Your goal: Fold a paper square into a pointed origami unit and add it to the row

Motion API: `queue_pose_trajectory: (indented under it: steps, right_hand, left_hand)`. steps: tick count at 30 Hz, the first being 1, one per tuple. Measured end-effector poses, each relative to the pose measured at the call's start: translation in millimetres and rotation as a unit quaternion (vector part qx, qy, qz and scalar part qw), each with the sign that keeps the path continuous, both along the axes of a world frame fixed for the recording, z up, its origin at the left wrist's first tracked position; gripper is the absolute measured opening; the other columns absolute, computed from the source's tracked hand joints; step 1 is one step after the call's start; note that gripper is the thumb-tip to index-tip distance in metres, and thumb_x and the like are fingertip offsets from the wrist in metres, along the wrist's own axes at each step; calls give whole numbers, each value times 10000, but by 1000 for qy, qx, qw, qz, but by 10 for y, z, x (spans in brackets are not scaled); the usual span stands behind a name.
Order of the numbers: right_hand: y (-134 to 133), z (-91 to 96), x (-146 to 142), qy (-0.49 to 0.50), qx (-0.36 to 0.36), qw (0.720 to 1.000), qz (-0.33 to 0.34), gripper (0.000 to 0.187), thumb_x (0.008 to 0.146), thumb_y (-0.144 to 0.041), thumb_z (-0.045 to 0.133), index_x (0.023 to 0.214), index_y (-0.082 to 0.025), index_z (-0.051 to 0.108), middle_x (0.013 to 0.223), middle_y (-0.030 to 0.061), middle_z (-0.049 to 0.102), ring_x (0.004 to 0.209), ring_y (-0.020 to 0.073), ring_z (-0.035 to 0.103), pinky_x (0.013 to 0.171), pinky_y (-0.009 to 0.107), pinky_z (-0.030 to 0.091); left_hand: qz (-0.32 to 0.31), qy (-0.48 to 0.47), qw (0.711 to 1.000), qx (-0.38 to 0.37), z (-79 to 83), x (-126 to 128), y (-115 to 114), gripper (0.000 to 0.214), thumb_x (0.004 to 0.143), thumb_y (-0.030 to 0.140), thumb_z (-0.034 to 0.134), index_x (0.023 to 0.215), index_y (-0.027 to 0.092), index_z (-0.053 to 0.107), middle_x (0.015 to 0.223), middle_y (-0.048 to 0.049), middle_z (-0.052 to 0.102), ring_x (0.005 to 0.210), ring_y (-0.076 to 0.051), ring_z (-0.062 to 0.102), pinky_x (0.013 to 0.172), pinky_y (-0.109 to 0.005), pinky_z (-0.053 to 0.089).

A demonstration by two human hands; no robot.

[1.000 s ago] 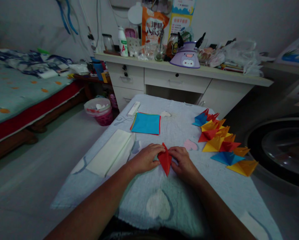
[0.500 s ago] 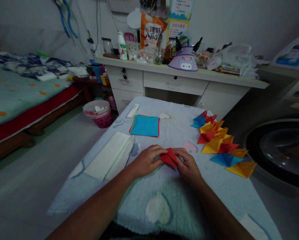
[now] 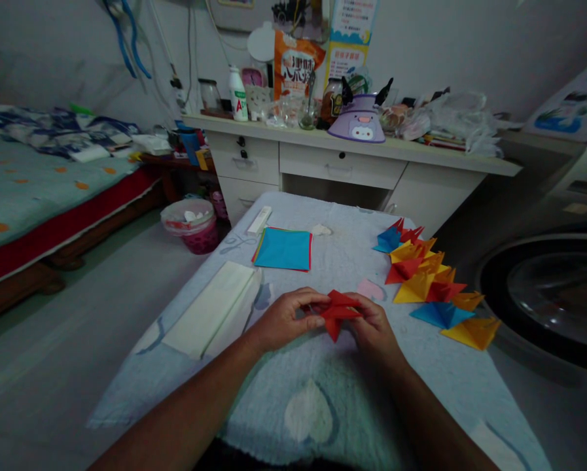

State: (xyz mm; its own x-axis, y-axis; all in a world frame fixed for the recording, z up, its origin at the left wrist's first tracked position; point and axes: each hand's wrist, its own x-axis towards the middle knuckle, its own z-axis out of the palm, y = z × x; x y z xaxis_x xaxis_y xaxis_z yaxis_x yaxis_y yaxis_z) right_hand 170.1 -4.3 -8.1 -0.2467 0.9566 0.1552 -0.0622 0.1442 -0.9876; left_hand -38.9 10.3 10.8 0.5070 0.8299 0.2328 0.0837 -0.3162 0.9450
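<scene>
Left hand (image 3: 286, 318): I pinch the left edge of the red folded paper (image 3: 339, 312).
Right hand (image 3: 374, 327): I pinch its right flap.
Paper: held just above the table (image 3: 322, 386), near middle.
Handling: judged light, thin, creases easily; grip at folded edges, not points.
Right side: pile of folded pieces (image 3: 428, 281).
Far: stack of paper squares (image 3: 284, 248).

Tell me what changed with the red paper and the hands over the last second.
The red folded paper, pressed flat as a downward point a second ago, now sits raised and turned between the left hand and right hand, which both kept hold. The blue-topped paper stack and the row of folded pieces stayed put.
</scene>
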Motion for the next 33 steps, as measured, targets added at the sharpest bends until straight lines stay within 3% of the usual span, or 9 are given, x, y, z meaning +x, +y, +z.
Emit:
queue_pose_trajectory:
  steps: [8,21,28,31,33]
  right_hand:
    - [2,8,-34,15,-11,1000,-8,205,875,-416,628,959,-255,722,962,32,715,906,206,649,880,368,510]
    - [-4,44,-81,55,-32,998,-16,208,795,-415,718,924,-251,724,884,22,717,817,187,660,783,325,527]
    - [-21,10,-80,58,-30,998,-14,176,858,-393,661,916,-230,696,831,19,694,748,162,625,717,292,510]
    - [-20,-15,-85,60,-37,997,-15,197,868,-404,649,947,-227,688,826,18,687,734,163,617,717,297,505]
    - [-18,-27,-94,59,-37,997,-16,209,862,-411,656,943,-220,686,830,20,686,738,164,613,718,294,499]
  left_hand:
    - [6,-17,1000,-22,-50,18,-8,309,914,315,568,1176,176,655,1119,-83,675,1039,-212,625,930,-353,465]
    - [-13,-64,996,-60,-42,37,-44,366,878,333,624,1209,177,640,1183,-96,649,1085,-236,616,952,-366,470]
    - [-17,-92,989,-113,14,71,-71,340,882,351,613,1146,143,662,1043,-90,676,897,-186,632,812,-309,489]
    - [-30,-127,980,-152,2,103,-77,332,854,329,649,1129,144,651,1008,-80,670,879,-179,628,805,-308,485]
    - [-22,-136,981,-139,-23,117,-74,300,837,321,666,1085,153,657,983,-69,648,885,-178,620,814,-312,481]
